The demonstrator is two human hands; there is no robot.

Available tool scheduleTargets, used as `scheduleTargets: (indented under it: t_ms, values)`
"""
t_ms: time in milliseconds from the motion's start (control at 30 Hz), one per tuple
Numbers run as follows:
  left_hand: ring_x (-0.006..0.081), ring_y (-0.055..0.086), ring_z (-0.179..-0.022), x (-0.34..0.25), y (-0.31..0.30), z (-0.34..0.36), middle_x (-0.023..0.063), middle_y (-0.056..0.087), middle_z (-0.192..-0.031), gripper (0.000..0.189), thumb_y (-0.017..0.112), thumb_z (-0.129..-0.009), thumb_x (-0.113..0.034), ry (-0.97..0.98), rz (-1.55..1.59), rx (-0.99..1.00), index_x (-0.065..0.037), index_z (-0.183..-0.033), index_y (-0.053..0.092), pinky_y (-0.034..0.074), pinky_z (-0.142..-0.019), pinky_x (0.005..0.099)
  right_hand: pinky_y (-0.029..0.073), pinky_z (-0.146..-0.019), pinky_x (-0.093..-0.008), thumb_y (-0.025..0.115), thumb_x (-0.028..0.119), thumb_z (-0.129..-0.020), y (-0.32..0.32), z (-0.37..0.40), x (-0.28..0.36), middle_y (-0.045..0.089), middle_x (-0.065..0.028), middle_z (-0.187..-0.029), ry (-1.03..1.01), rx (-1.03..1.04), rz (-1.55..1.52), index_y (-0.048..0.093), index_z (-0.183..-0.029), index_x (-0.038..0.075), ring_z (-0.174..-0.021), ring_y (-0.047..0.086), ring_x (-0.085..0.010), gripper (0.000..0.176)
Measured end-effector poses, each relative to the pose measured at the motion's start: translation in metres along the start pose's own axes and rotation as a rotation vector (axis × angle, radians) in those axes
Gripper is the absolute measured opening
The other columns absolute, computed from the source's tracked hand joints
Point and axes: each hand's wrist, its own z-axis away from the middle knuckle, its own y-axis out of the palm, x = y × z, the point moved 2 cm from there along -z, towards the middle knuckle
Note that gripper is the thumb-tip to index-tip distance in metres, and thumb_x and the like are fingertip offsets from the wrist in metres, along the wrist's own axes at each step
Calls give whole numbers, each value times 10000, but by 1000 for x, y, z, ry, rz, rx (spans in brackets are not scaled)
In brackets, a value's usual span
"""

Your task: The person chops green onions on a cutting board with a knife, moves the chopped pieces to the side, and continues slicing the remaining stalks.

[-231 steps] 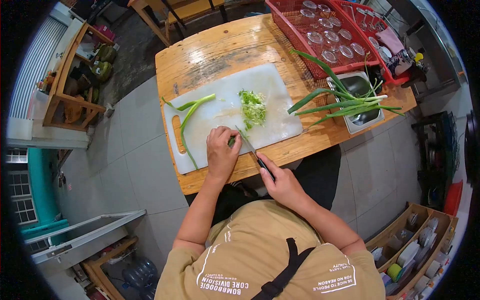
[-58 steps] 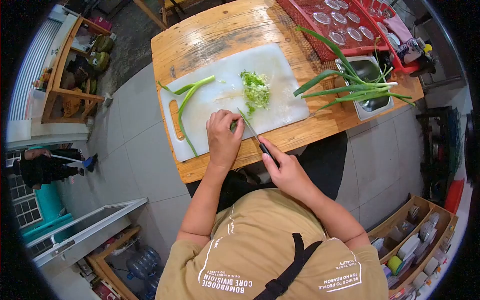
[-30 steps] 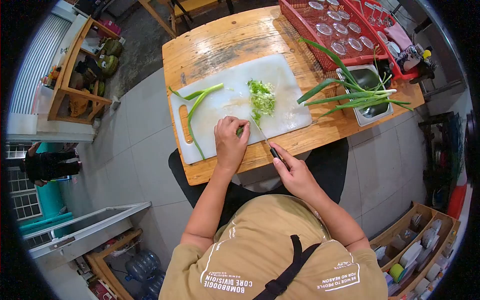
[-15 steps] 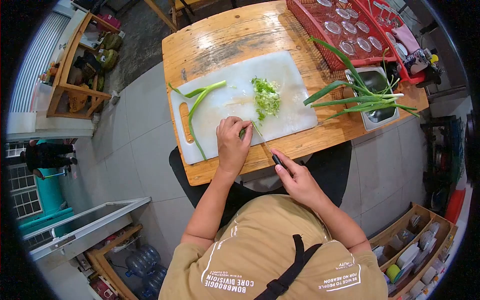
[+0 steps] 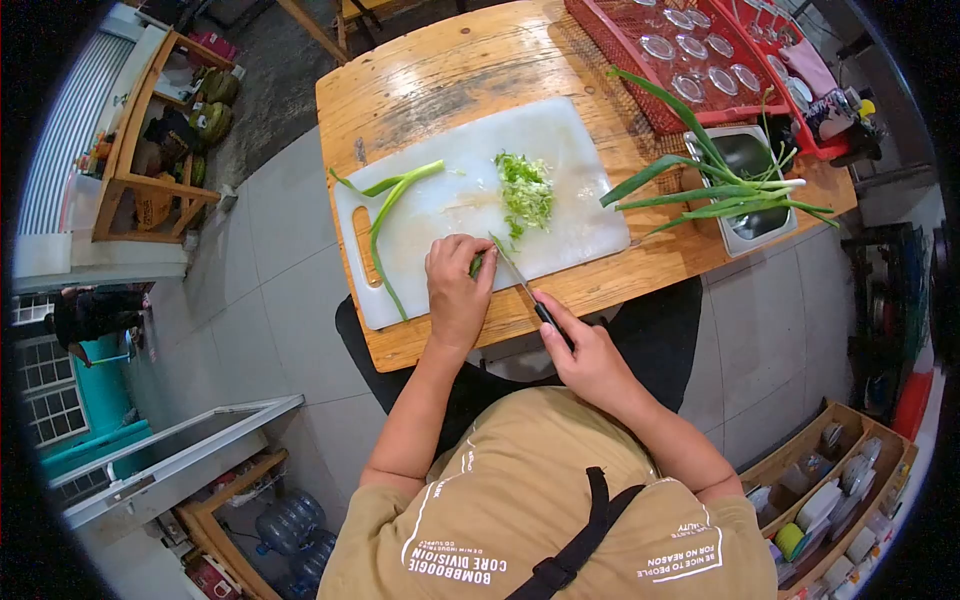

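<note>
My left hand [image 5: 459, 285] is closed on a short piece of green onion [image 5: 477, 264] near the front edge of the white cutting board [image 5: 440, 215]. My right hand [image 5: 588, 362] grips the black handle of a knife [image 5: 517, 274], whose blade lies just right of my left fingertips. Chopped green onion [image 5: 527, 193] is heaped beyond the blade, on the right half of the board. A split green onion stalk [image 5: 402, 185] lies across the board's left side, by the handle slot.
Whole green onions [image 5: 735, 195] lie across a metal container [image 5: 745, 160] at the table's right. Behind it a red basket [image 5: 640, 95] holds upturned glasses. The wooden table's [image 5: 420, 70] front edge is close to my body. Far left, a person [image 5: 95, 315] stands.
The knife has shifted slightly left and its blade has tilted a little beside my left fingers. My left hand keeps its hold at nearly the same spot. The whole view has shifted slightly.
</note>
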Motion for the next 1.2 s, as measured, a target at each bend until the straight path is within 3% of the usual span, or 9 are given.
scheduleTargets:
  t_ms: [167, 233, 467, 633, 767, 833, 867, 933, 1200]
  values:
    - [322, 650, -1050, -4, -4, 2, 109, 710, -1032, 92, 810, -919, -78, 41, -56, -7, -45, -1005, 796, 487, -955, 451, 524, -621, -486, 599, 253, -1122, 5, -11, 1, 614, -264, -656, -115, -57, -10, 583, -1583, 128, -584, 649, -432, 478]
    - [323, 650, -1051, -5, -7, 2, 113, 710, -1032, 104, 810, -917, -74, 56, -83, -8, -41, -1016, 800, 486, -956, 452, 518, -613, -495, 606, 256, -1119, 0, -6, 2, 606, -259, -643, -38, -15, 30, 585, -1583, 131, -576, 645, -432, 480]
    - [336, 660, -1017, -1, -5, -3, 135, 708, -1028, 124, 806, -902, -21, 128, -41, 30, 3, -1024, 801, 535, -940, 454, 510, -606, -484, 607, 263, -1125, -10, 8, -3, 598, -246, -632, -50, -23, 37, 568, -1597, 132, -550, 626, -408, 492]
    - [339, 665, -998, -4, -6, -7, 143, 709, -1025, 131, 802, -900, -2, 162, -38, 58, 18, -1029, 802, 555, -914, 448, 499, -603, -425, 592, 254, -1133, -7, 8, -4, 585, -207, -631, -78, 19, -29, 544, -1619, 123, -536, 600, -298, 505]
    - [337, 669, -993, -5, -5, -5, 144, 709, -1021, 131, 798, -902, 4, 134, -30, 62, 23, -1031, 805, 561, -899, 440, 496, -600, -416, 591, 251, -1133, -9, 11, 2, 586, -196, -637, -42, 32, -48, 543, -1620, 117, -534, 593, -275, 508]
    - [337, 669, -991, -6, -5, -6, 144, 708, -1019, 130, 796, -902, 7, 138, -25, 52, 23, -1030, 806, 561, -897, 440, 448, -631, -320, 589, 226, -1150, -10, 12, 3, 461, -58, -666, 30, 65, -53, 528, -1647, 132, -636, 449, -117, 509]
    - [337, 669, -989, -7, -5, -6, 145, 708, -1021, 128, 795, -902, 7, 134, -22, 59, 24, -1028, 805, 561, -897, 439, 448, -631, -320, 589, 226, -1150, -9, 10, 1, 461, -58, -666, 30, 63, -53, 528, -1647, 132, -636, 449, -117, 509]
    - [337, 669, -987, -7, -6, -7, 146, 709, -1022, 126, 795, -902, 7, 129, -19, 67, 25, -1027, 805, 561, -897, 439, 515, -622, -413, 593, 258, -1132, -8, 7, -3, 605, -203, -652, -35, 33, -45, 546, -1619, 116, -553, 618, -274, 509]
    - [335, 665, -986, -5, -5, -9, 136, 712, -1013, 111, 799, -898, 6, 148, -21, 53, 25, -1006, 805, 561, -893, 437, 547, -662, -427, 583, 250, -1131, -3, 1, 2, 647, -263, -713, -71, -19, -70, 567, -1594, 101, -592, 654, -338, 487]
